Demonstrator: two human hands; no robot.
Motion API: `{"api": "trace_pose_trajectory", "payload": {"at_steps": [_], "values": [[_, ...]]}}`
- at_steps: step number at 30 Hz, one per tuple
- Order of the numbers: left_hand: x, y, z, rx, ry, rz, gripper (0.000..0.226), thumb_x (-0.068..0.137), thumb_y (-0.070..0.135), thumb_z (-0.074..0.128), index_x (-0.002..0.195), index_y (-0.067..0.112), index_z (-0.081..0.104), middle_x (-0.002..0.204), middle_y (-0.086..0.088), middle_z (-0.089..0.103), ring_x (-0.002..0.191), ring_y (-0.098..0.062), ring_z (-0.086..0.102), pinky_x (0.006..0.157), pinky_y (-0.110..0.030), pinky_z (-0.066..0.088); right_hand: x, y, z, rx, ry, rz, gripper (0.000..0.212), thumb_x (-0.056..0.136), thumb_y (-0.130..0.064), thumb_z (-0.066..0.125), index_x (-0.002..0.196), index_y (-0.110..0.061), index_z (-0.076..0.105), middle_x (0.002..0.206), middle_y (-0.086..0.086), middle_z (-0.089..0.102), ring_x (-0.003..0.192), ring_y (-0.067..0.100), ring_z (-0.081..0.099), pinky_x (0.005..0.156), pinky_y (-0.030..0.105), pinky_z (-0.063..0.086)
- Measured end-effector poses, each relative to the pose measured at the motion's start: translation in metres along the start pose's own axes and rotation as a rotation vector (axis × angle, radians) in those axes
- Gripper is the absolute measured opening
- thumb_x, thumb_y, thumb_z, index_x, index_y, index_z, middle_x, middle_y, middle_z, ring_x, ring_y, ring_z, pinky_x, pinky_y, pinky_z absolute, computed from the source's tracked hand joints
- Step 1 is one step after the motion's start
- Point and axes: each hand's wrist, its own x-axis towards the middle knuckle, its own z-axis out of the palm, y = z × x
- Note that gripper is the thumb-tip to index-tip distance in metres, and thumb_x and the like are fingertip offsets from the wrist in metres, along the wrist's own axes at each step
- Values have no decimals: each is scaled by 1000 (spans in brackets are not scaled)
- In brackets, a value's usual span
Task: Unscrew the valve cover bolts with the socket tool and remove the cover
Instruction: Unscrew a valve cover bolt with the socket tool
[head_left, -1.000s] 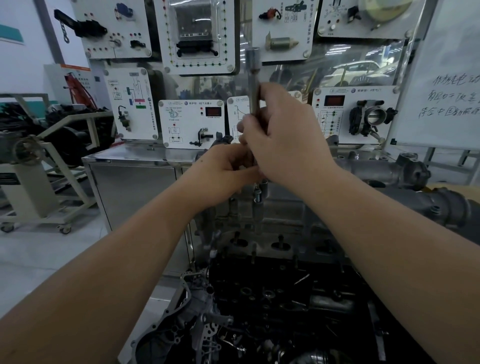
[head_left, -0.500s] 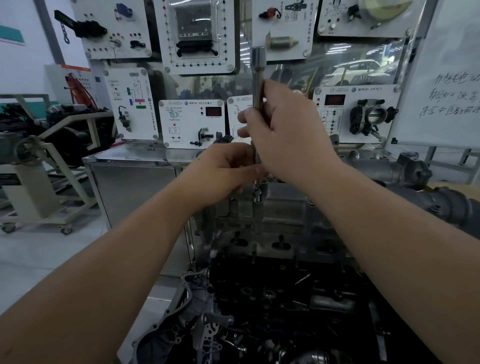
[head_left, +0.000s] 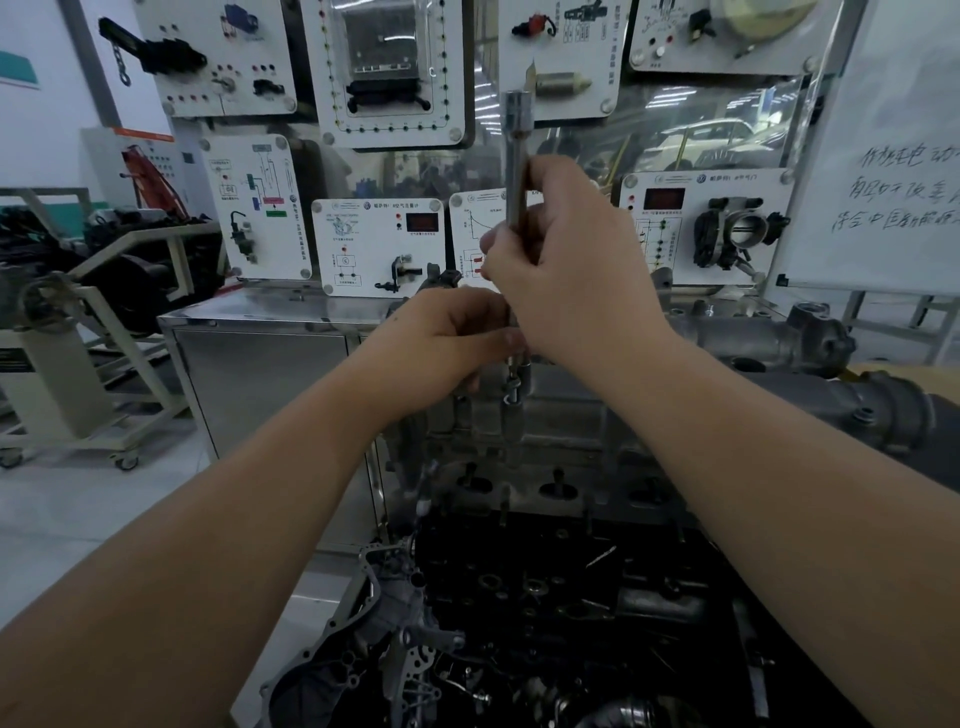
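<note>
My right hand (head_left: 566, 270) grips a long metal socket tool (head_left: 517, 156) held upright, its square-drive end sticking up above my fingers. Just below it, my left hand (head_left: 447, 338) has its fingers curled around the lower part of the tool, where a small bolt (head_left: 514, 387) and socket end poke out beneath the hands. Both hands hover over the far side of the engine's grey cylinder head (head_left: 545, 431). Nearer to me lies the dark, open engine top (head_left: 545, 587). How the bolt sits in the socket is hidden by my fingers.
A wall of white training panels (head_left: 379, 244) with sensors and a throttle body (head_left: 737, 231) stands behind the engine. A steel cabinet (head_left: 260, 374) is at left, a wheeled engine stand (head_left: 78, 364) further left, a whiteboard (head_left: 893, 156) at right.
My right hand has shifted slightly right and up with the socket tool, so the tool's top end stands a bit higher. The left hand has stayed below it.
</note>
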Motion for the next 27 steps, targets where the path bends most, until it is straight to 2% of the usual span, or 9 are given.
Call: {"api": "trace_pose_trajectory", "payload": {"at_steps": [4, 6, 8, 11, 14, 17, 19, 22, 27], "values": [[-1, 2, 1, 25, 22, -6, 29, 93, 21, 74, 113, 1, 68, 105, -22, 71, 92, -37, 69, 86, -53, 57, -1, 1, 1, -32, -8, -26, 17, 98, -22, 62, 114, -17, 58, 75, -10, 63, 66, 2, 60, 59, 12, 47], [-1, 2, 1, 25, 28, -1, 27, 91, 21, 76, 111, 4, 69, 104, -19, 72, 92, -36, 70, 84, -53, 57, -3, 0, 0, -40, -12, -39, 8, 98, -23, 64, 103, -18, 59, 75, -13, 60, 67, 0, 57, 60, 8, 42], [-1, 1, 2, 31, 20, 11, 20, 93, 21, 73, 108, 7, 71, 96, -19, 72, 69, -22, 66, 65, -36, 56, -1, -1, -3, -50, -30, -33, 10, 99, -22, 62, 98, -13, 61, 76, -8, 64, 69, 4, 62, 62, 15, 48], [0, -1, 0, -7, 5, -22, 14, 98, 18, 69, 104, 7, 73, 90, -24, 70, 58, -14, 58, 57, -27, 48, 2, 0, -6, -55, -109, -7, 14, 102, -20, 56, 113, -12, 60, 92, 0, 72, 86, 15, 71, 76, 39, 58], [0, 2, 0, 26, -11, -19, 27, 96, 27, 71, 105, 1, 71, 84, -22, 70, 62, -21, 61, 61, -30, 49, 1, -2, -7, 11, -163, 27, 39, 104, -18, 51, 142, -21, 43, 100, 0, 73, 87, 15, 72, 78, 40, 60], [-1, 6, 2, 51, 1, -20, 50, 85, 41, 72, 110, -1, 67, 103, -26, 71, 89, -40, 68, 82, -54, 57, -1, 0, -6, 22, -135, 23, 38, 102, -19, 55, 138, -21, 47, 95, -2, 72, 82, 12, 70, 73, 33, 60], [-3, 7, 2, 65, 16, -6, 37, 87, 36, 75, 108, 5, 69, 102, -21, 72, 94, -41, 67, 86, -59, 54, -2, 0, -4, -29, -96, -8, 34, 100, -23, 61, 133, -21, 55, 90, -8, 70, 77, 4, 67, 66, 18, 55], [-4, 6, 3, 85, 19, -20, 29, 88, 28, 79, 107, 7, 69, 101, -19, 72, 94, -38, 68, 87, -58, 55, -2, -2, -2, -68, -70, -29, 22, 100, -22, 62, 120, -15, 63, 86, -5, 70, 70, 4, 64, 61, 19, 51], [-1, 9, 6, 188, -30, -38, 25, 81, 31, 82, 99, 19, 70, 91, -7, 74, 82, -24, 69, 79, -43, 58, -2, -1, -4, -74, -111, -15, 14, 103, -19, 56, 115, -13, 60, 90, 2, 72, 86, 17, 71, 74, 34, 57]]}}
